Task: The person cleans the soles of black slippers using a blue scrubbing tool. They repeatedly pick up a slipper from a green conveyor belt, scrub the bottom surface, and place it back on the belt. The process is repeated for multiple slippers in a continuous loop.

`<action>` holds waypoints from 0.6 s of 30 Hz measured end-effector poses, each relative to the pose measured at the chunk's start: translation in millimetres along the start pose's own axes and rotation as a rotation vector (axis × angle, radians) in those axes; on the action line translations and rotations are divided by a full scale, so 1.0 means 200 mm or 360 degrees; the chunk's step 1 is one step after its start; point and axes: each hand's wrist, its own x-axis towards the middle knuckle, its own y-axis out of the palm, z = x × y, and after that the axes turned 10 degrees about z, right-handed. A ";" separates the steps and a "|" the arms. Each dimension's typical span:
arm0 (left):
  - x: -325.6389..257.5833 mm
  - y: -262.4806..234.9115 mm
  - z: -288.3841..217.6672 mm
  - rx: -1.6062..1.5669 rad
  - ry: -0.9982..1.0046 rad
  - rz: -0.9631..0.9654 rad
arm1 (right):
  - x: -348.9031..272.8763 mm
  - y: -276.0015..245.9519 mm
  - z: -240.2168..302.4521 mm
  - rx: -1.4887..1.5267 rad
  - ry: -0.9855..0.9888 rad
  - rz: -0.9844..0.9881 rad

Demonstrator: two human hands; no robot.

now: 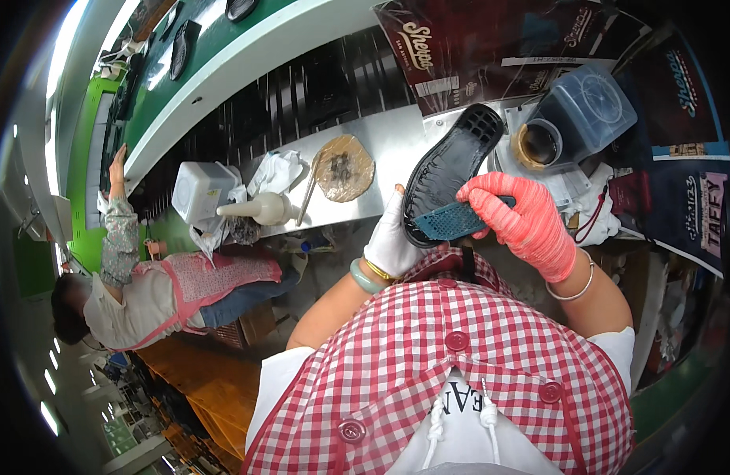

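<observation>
A black shoe sole (452,162) is tilted in front of me, its ridged, hollowed inner side facing up and a grid of square cavities at its far end. My left hand (390,237), in a white glove with a bare fingertip, grips the near left edge of the sole. Over the near end of the sole lies a teal, dotted flat piece (452,220); I cannot tell exactly what kind it is. Its right end is pinched in my right hand (519,222), which wears a pink knitted glove. The fingertips under the piece are mostly hidden.
Beyond my hands runs a metal bench (389,131) with a round, film-covered pad (344,168), a squeeze bottle (266,209) and a white container (197,191). On the right stand a cup of dark liquid (539,142) and a clear plastic box (595,103). A co-worker (167,297) reaches toward the green conveyor (214,47).
</observation>
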 end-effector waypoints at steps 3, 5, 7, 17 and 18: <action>-0.01 0.03 -0.01 0.0012 -0.0078 -0.0129 | 0.03 0.00 0.06 0.0029 0.0122 0.0129; -0.02 0.09 -0.03 0.0031 -0.0121 -0.0179 | 0.06 -0.01 0.07 -0.0066 0.0224 0.0182; -0.02 0.05 -0.04 0.0039 -0.0206 -0.0092 | 0.09 -0.02 0.08 -0.0040 0.0261 0.0237; -0.03 -0.07 -0.08 -0.0092 -0.0526 0.0100 | 0.18 0.02 0.02 -0.0056 0.0347 0.0338; -0.04 -0.09 -0.07 -0.0103 -0.0561 0.0091 | 0.18 0.01 0.02 -0.0038 0.0335 0.0353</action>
